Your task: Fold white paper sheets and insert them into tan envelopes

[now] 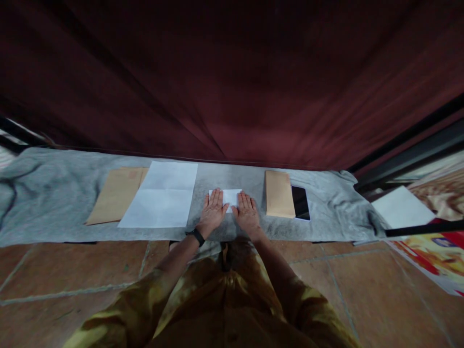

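A small folded sheet of white paper (231, 197) lies flat on the grey cloth in front of me. My left hand (213, 210), with a black band on its wrist, presses flat on the paper's left side, fingers stretched out. On the paper's right side lies my right hand (247, 212), also flat with its fingers extended. Both thumbs point inward across the paper's lower part. To the left are larger white sheets (161, 195) with a crease across the middle. A stack of brown envelopes (279, 193) sits to the right of my right hand.
More brown envelopes (114, 195) lie partly under the white sheets at left. A dark-screened phone (300, 203) touches the right envelope stack. The grey cloth (328, 208) covers the long surface. Behind it hangs a dark red curtain (232, 96). A white sheet (403, 208) lies at far right.
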### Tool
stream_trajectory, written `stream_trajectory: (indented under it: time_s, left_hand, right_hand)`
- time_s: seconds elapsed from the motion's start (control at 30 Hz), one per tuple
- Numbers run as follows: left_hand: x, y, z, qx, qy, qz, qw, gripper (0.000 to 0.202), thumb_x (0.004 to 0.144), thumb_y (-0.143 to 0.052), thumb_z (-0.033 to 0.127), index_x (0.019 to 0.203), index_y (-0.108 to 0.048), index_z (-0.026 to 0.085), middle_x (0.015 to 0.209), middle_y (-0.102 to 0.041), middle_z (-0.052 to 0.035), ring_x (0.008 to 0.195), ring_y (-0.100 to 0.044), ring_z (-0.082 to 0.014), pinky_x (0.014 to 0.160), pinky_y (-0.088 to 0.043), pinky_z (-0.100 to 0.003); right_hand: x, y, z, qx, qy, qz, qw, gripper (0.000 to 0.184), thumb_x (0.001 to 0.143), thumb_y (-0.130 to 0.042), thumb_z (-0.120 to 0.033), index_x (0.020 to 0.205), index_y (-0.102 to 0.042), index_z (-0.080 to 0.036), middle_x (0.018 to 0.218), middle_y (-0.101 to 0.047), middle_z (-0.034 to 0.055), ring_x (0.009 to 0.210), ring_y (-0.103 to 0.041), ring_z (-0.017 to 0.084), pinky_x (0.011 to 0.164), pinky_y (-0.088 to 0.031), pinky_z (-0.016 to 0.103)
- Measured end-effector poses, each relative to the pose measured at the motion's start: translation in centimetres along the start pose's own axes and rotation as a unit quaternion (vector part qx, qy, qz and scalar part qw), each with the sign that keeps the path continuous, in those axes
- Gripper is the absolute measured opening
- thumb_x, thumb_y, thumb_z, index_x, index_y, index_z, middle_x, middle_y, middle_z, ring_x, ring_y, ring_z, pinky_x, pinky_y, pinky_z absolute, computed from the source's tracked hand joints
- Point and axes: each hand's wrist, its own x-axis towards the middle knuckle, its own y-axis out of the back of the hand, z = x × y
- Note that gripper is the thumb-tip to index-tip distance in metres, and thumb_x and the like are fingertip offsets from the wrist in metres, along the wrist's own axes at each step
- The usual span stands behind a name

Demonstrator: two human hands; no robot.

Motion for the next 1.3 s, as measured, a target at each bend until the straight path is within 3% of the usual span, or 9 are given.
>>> stream_trajectory:
  time_s: [0.23, 0.5, 0.63, 0.77, 0.83, 0.97, 1.1, 1.3]
  left_hand:
    - [-0.4, -0.4, -3.1, 0.015, 0.010, 0.026, 0.999, 0.069, 0.105, -0.029, 0.044, 0.156, -0.031, -0.001, 0.164, -0.030, -0.0238, 0.155, -0.024, -0.0304, 0.126, -0.020, -0.048]
    - [-1.7, -0.1, -4.2, 0.000, 0.036, 0.046, 0.998, 0.064, 0.104, -0.026, 0.037, 0.156, -0.033, 0.000, 0.163, -0.034, -0.0221, 0.154, -0.028, -0.0307, 0.125, -0.022, -0.049]
    - [-2.7, 0.4, -4.0, -0.011, 0.035, 0.074, 0.997, 0.062, 0.104, -0.027, 0.036, 0.157, -0.033, 0.003, 0.164, -0.031, -0.0211, 0.155, -0.026, -0.0315, 0.124, -0.024, -0.052]
    - [-4.2, 0.7, -2.9, -0.013, -0.075, 0.048, 0.996, 0.059, 0.103, -0.035, 0.039, 0.154, -0.041, 0.009, 0.165, -0.033, -0.0173, 0.155, -0.026, -0.0305, 0.125, -0.023, -0.052]
    - [-4.6, 0.5, -2.3, -0.012, -0.098, 0.019, 0.995, 0.056, 0.103, -0.036, 0.036, 0.150, -0.047, 0.010, 0.161, -0.038, -0.0187, 0.153, -0.032, -0.0308, 0.124, -0.026, -0.053]
    - [-4.1, 0.0, -2.2, -0.013, -0.084, -0.014, 0.996, 0.050, 0.099, -0.034, 0.023, 0.144, -0.053, 0.012, 0.156, -0.047, -0.0214, 0.148, -0.040, -0.0334, 0.118, -0.034, -0.059]
    - [-3.2, -0.4, -3.0, -0.048, -0.101, -0.020, 0.994, 0.059, 0.088, -0.030, 0.006, 0.140, -0.056, 0.016, 0.153, -0.050, -0.0208, 0.145, -0.045, -0.0349, 0.112, -0.041, -0.061]
    - [-3.0, -0.8, -2.6, -0.093, -0.099, 0.001, 0.991, 0.065, 0.081, -0.035, 0.002, 0.139, -0.056, 0.022, 0.146, -0.058, -0.0199, 0.139, -0.050, -0.0397, 0.109, -0.040, -0.069]
  right_hand:
    - [0.0, 0.2, -0.1, 0.005, -0.006, -0.005, 1.000, 0.061, 0.107, -0.038, -0.041, 0.157, -0.036, -0.006, 0.161, -0.039, 0.0182, 0.147, -0.039, 0.030, 0.122, -0.025, 0.048]
    - [0.0, 0.4, -0.2, 0.015, -0.007, 0.001, 1.000, 0.060, 0.106, -0.039, -0.040, 0.156, -0.037, -0.006, 0.160, -0.040, 0.0187, 0.147, -0.039, 0.030, 0.121, -0.026, 0.048]
    - [0.0, 0.1, -0.1, 0.028, -0.006, 0.014, 0.999, 0.061, 0.106, -0.039, -0.040, 0.156, -0.038, -0.005, 0.159, -0.042, 0.0191, 0.146, -0.040, 0.031, 0.121, -0.027, 0.049]
    - [-0.1, -0.3, -0.1, 0.031, -0.009, 0.021, 0.999, 0.061, 0.106, -0.040, -0.040, 0.156, -0.038, -0.005, 0.159, -0.042, 0.0184, 0.147, -0.040, 0.032, 0.121, -0.026, 0.050]
    - [-0.1, -0.5, 0.0, 0.029, -0.007, 0.022, 0.999, 0.061, 0.106, -0.041, -0.040, 0.156, -0.038, -0.005, 0.160, -0.041, 0.0179, 0.147, -0.040, 0.032, 0.122, -0.026, 0.050]
    - [-0.2, -0.6, 0.1, 0.029, -0.006, 0.026, 0.999, 0.061, 0.106, -0.040, -0.040, 0.155, -0.039, -0.005, 0.159, -0.042, 0.0178, 0.147, -0.040, 0.032, 0.121, -0.027, 0.050]
    - [-0.3, -0.5, 0.1, 0.034, -0.011, 0.030, 0.999, 0.059, 0.106, -0.040, -0.039, 0.155, -0.040, -0.007, 0.159, -0.043, 0.0176, 0.146, -0.041, 0.031, 0.121, -0.028, 0.051]
    - [-0.7, -0.1, 0.2, 0.038, -0.019, 0.029, 0.999, 0.057, 0.106, -0.040, -0.037, 0.155, -0.041, -0.009, 0.158, -0.044, 0.0174, 0.145, -0.043, 0.031, 0.121, -0.028, 0.050]
